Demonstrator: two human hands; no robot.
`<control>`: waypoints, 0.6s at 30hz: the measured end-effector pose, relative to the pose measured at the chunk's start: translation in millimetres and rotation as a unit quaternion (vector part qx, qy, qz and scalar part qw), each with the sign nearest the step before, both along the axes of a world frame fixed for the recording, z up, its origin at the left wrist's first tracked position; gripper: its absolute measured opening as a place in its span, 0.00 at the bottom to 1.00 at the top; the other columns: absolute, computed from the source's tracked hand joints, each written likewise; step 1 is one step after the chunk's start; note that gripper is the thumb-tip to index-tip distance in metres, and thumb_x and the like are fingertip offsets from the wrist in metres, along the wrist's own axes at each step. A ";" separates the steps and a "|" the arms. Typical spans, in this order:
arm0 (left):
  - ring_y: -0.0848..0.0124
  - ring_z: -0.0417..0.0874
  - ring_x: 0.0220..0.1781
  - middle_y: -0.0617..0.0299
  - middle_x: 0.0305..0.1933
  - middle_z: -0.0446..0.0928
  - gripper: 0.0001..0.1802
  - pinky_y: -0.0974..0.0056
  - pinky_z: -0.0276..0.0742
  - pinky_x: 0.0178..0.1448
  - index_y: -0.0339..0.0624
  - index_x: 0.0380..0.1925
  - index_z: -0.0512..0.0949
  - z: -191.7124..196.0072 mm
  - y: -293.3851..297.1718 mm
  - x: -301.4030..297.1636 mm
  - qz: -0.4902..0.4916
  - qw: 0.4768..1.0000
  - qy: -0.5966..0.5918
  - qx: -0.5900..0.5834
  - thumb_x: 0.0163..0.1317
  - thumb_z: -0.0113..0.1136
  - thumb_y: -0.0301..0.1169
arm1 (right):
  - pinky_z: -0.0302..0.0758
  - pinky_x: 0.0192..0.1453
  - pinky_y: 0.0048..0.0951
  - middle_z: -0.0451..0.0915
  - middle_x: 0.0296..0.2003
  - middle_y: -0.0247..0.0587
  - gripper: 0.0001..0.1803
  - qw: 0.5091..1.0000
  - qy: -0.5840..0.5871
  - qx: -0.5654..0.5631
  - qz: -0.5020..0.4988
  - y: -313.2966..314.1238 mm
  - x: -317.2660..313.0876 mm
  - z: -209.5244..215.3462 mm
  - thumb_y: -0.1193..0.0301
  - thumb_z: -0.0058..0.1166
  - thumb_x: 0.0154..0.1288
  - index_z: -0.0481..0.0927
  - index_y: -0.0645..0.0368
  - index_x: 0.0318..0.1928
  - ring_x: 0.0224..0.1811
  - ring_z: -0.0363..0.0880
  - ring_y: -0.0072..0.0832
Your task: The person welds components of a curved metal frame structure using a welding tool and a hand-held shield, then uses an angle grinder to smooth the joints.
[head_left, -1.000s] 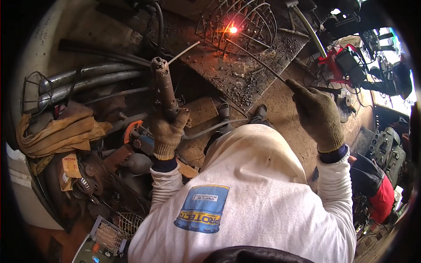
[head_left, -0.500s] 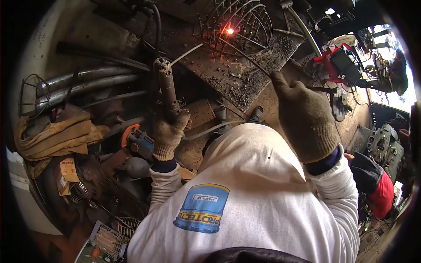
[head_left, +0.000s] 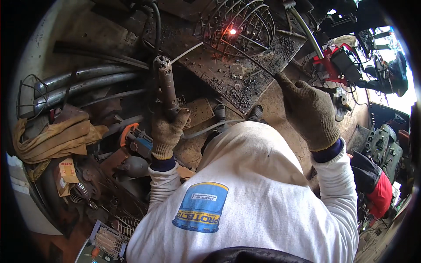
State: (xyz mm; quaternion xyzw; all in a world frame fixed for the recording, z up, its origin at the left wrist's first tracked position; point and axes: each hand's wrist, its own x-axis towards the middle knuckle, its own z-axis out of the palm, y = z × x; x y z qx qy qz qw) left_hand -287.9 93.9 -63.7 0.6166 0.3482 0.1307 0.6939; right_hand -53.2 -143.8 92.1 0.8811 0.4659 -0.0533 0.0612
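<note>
My left hand (head_left: 170, 131), in a knitted work glove, is closed round the lower end of a rusty cylindrical metal piece (head_left: 166, 85). A pale thin rod (head_left: 187, 52) slants away near its top; I cannot tell whether they join. My right hand (head_left: 309, 115), also gloved, is closed on a thin dark rod (head_left: 251, 60). That rod reaches up and left to a curved metal-bar cage (head_left: 266, 33). A bright red-white glowing spot (head_left: 233, 31) shows at the cage, near the rod's far end. The cage rests on a dark metal plate (head_left: 228, 72) strewn with small dark bits.
Left lie curved metal pipes (head_left: 87, 83), tan cloth (head_left: 52, 138), a cardboard box (head_left: 67, 173) and a wire basket (head_left: 107, 240). Right of my right hand is an angle grinder (head_left: 340, 104); beyond stands a red plastic stool (head_left: 326, 68). A person in red (head_left: 380, 193) is at the right.
The view has shifted slightly. My right hand and its rod sit a little further right in the picture. The glow remains, its red haze slightly smaller; both grips look the same.
</note>
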 end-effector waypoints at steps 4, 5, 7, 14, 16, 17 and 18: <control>0.68 0.87 0.31 0.58 0.35 0.81 0.19 0.63 0.88 0.35 0.37 0.49 0.74 0.9 -0.2 3.8 -0.004 1.000 0.014 0.014 0.64 0.71 0.33 | 0.77 0.28 0.42 0.81 0.29 0.44 0.24 1.000 -0.004 0.017 -0.007 -0.4 -0.1 -1.2 0.73 0.51 0.69 0.77 0.45 0.65 0.26 0.83 0.43; 0.68 0.86 0.31 0.58 0.35 0.81 0.20 0.63 0.88 0.35 0.37 0.49 0.74 0.7 -0.7 4.4 0.001 1.000 0.008 0.017 0.64 0.71 0.33 | 0.79 0.28 0.41 0.81 0.30 0.44 0.25 1.000 -0.001 0.014 -0.004 1.2 -2.7 1.1 0.74 0.52 0.67 0.76 0.47 0.65 0.27 0.84 0.42; 0.68 0.86 0.31 0.58 0.35 0.81 0.20 0.63 0.88 0.35 0.37 0.49 0.74 4.0 -1.2 6.7 -0.001 1.000 0.009 0.014 0.64 0.72 0.33 | 0.80 0.29 0.40 0.82 0.32 0.43 0.27 1.000 0.000 0.012 -0.005 1.0 -7.7 5.6 0.75 0.53 0.64 0.75 0.48 0.65 0.29 0.85 0.41; 0.68 0.86 0.31 0.58 0.35 0.81 0.20 0.63 0.88 0.35 0.37 0.48 0.74 15.3 -6.8 7.7 0.026 0.999 0.005 -0.028 0.63 0.72 0.34 | 0.81 0.38 0.40 0.84 0.36 0.49 0.20 0.990 0.105 0.075 -0.065 -17.6 -12.1 34.9 0.75 0.50 0.71 0.80 0.54 0.62 0.35 0.86 0.45; 0.68 0.86 0.32 0.58 0.35 0.80 0.19 0.62 0.87 0.35 0.38 0.48 0.74 22.4 -6.2 12.1 0.022 0.999 -0.013 -0.037 0.64 0.71 0.34 | 0.82 0.48 0.35 0.87 0.45 0.53 0.17 0.956 0.164 0.226 -0.090 -42.0 10.0 24.1 0.71 0.51 0.74 0.82 0.59 0.59 0.46 0.88 0.42; 0.69 0.85 0.32 0.59 0.35 0.80 0.19 0.62 0.86 0.36 0.38 0.48 0.74 26.7 -6.6 13.3 0.021 0.998 -0.028 -0.047 0.64 0.70 0.34 | 0.82 0.48 0.35 0.87 0.45 0.53 0.17 0.956 0.162 0.229 -0.089 -48.3 24.2 13.1 0.71 0.51 0.74 0.82 0.59 0.59 0.46 0.88 0.42; 0.69 0.85 0.32 0.59 0.35 0.80 0.19 0.62 0.86 0.36 0.38 0.48 0.74 33.8 -8.2 16.1 0.017 0.999 -0.029 -0.042 0.64 0.70 0.34 | 0.83 0.48 0.38 0.87 0.46 0.53 0.17 0.949 0.111 0.274 -0.113 -53.7 39.5 -0.2 0.70 0.51 0.74 0.83 0.55 0.59 0.46 0.88 0.45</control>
